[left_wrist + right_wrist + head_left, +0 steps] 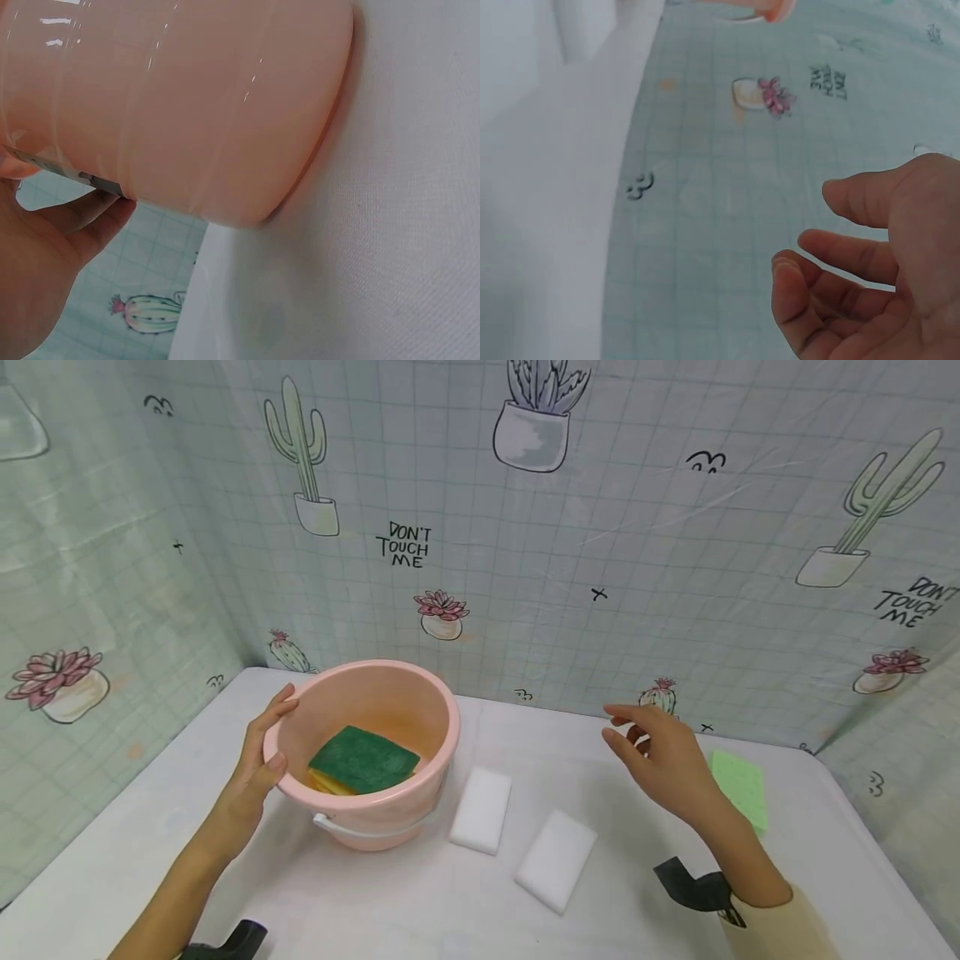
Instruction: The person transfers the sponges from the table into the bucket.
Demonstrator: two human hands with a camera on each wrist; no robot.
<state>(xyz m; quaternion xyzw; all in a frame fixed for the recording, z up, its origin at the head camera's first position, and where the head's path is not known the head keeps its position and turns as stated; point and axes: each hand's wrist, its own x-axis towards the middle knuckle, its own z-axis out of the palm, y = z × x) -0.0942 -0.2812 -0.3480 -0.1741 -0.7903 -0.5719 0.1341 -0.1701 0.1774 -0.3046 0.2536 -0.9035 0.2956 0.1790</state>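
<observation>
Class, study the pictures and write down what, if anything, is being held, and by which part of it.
The left grip holds the bucket by its left outer side, near the top. The right grip holds nothing.

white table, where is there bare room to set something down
The white table is bare in front of the left white block, and between the right white block and light green piece, with the right hand above. It's crowded between the pink bucket and right white block; the left hand touches the bucket's side.
</observation>
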